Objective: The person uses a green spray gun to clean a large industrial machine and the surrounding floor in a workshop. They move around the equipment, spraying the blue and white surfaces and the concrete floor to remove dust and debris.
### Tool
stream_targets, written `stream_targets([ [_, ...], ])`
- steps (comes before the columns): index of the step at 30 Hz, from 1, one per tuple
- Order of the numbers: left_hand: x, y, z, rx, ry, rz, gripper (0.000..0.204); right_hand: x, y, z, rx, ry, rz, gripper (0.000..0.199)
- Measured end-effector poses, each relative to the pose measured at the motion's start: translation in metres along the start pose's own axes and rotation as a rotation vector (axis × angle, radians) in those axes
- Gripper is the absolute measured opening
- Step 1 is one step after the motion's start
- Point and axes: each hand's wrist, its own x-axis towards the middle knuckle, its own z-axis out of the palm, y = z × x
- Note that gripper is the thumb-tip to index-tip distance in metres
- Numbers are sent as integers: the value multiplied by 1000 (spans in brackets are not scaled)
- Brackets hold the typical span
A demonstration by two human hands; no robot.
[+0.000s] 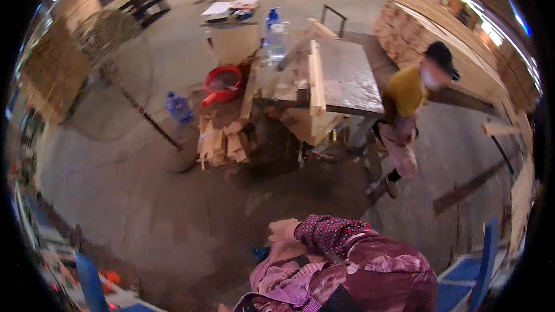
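Nearest, on the near side of the tabletop (350, 75), the right hand (283, 230) is by a purple checked cloth (277, 277), its grip too blurred to call wide or narrow, while the left hand cannot be made out. The cloth looks light, soft and limp, so a gathered fold seems the best hold; whether it is worn or loose is unclear. Beyond, wood offcuts (214, 147) lie left of the tabletop, a co-worker (407, 98) to its right.

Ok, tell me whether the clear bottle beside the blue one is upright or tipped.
Upright: the clear bottle stands with its narrower top above its wider body, next to the blue bottle.
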Motion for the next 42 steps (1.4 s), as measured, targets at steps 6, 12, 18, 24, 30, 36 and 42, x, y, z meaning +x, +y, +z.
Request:
stream_targets([
  [6,103,212,5,187,-235,318,17,51,-47,-16,436,303,395,53],
  [12,195,362,36,306,-347,682,14,168,-122,-107,469,239,414,53],
  [18,241,434,-7,1085,-334,903,38,350,-225,-184,290,219,116,61],
  [24,324,462,-86,585,-159,579,37,485,-386,-261,-48,80,-141,63],
  [30,487,480,-137,1141,-341,884,20,621,-507,-315,-45,-33,-164,65],
  [36,568,582,-231,505,-127,549,42,710,-562,-369,-368,-261,3,62],
  [42,627,750,-371,328,30,333,48,854,-493,-372,-405,-107,-232,35],
])
